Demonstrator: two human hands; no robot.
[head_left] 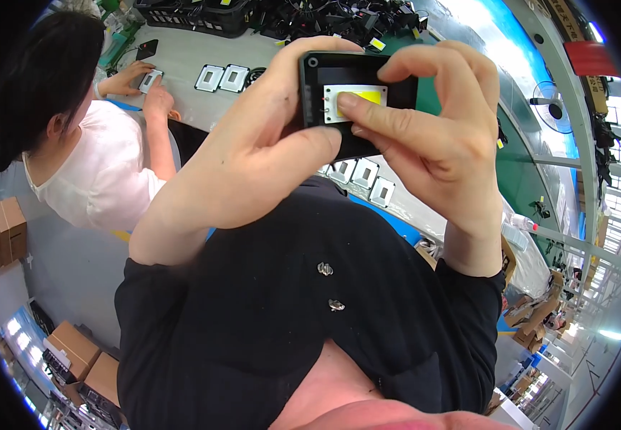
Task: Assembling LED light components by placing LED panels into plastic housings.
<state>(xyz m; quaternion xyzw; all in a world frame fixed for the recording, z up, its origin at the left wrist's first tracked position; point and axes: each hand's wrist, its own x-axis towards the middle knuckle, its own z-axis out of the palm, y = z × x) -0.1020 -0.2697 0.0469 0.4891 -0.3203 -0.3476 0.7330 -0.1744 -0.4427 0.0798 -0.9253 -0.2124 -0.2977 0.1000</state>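
My left hand [264, 140] is wrapped round the left side of a black rectangular housing [357, 145], its thumb along the near edge. Inside the housing lies a white LED board [332, 113] with a yellow light patch [372, 97] and thin wire ends at its left side. My right hand [443, 118] reaches in from the right. Its thumb or a finger presses on the board beside the yellow patch, while another finger curls over the housing's far right edge. Whether the board is fixed in the housing I cannot tell.
At the left a co-worker in white handles a silver-framed part [151, 81] at the table [174, 54]. Silver frames [234, 77] lie farther along it, with more frames [365, 173] beneath my hands. A black basket [196, 16] and heaped black wired parts [303, 21] fill the back.
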